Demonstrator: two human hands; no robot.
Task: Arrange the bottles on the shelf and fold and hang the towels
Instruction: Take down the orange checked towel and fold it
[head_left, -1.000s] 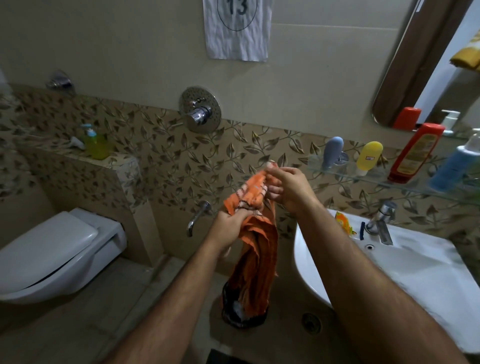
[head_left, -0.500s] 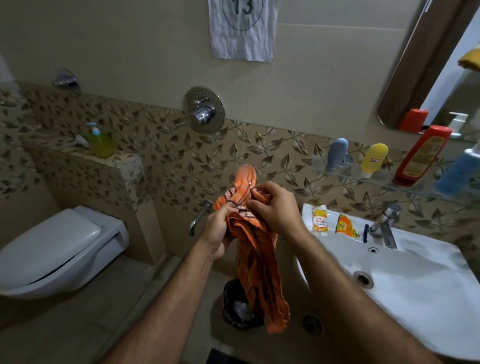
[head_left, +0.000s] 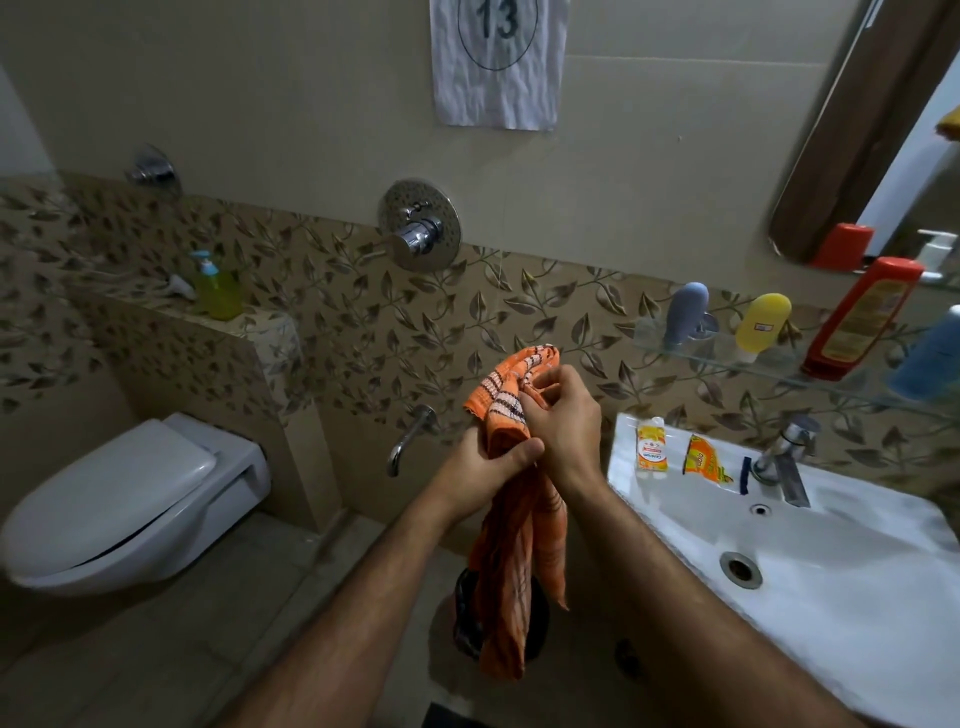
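At the right edge of the frame the blue bottle (head_left: 930, 358) on the glass shelf (head_left: 779, 371) is cut off and blurred. The orange towel (head_left: 511, 525) hides most of a dark object (head_left: 467, 613) below it. Print on the two sachets (head_left: 651, 445) at the sink's (head_left: 831, 613) rim is too small to read.

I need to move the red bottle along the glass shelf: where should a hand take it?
Grip the red bottle round its long middle, coming from the front. It stands cap-down, leaning, with the yellow bottle close on one side.
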